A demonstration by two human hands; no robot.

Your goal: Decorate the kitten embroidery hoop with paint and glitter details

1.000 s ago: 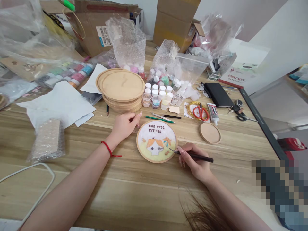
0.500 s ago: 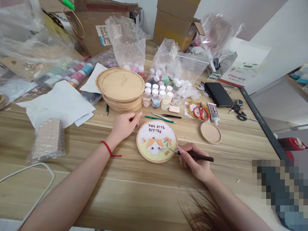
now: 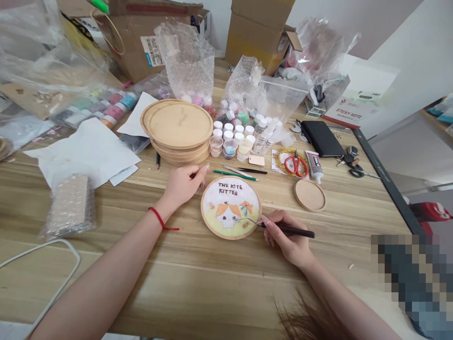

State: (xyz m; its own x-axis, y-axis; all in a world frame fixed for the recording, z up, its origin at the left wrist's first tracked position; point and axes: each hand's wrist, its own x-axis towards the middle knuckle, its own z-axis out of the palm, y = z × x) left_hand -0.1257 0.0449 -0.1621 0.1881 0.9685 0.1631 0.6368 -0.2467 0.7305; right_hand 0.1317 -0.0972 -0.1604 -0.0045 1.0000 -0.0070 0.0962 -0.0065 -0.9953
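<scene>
A round wooden tray [image 3: 204,219] lies on the table with a picture inside it: an orange-and-white cat on pale yellow, under dark lettering that reads "THE KIT& KITTEN". My right hand [image 3: 288,238] grips a pick [image 3: 296,232] by its black handle, at the tray's right edge. The pick's thin bent metal tip rests at the cat's eye on the right. Just left of the tray, my left hand [image 3: 184,183] lies on the table with curled fingers; nothing shows in them. A red string bracelet [image 3: 156,218] circles that wrist.
Behind the tray lie a green pencil [image 3: 236,175] and black tweezers [image 3: 252,170]. Stacked wooden trays [image 3: 177,123] and white-lidded jars [image 3: 239,130] stand farther back. To the right are red-handled pliers [image 3: 296,165], a glue tube [image 3: 314,166] and a small wooden disc [image 3: 309,195].
Strands of hair at the bottom have shifted slightly to the right. Both hands, the pick and the tray look the same.
</scene>
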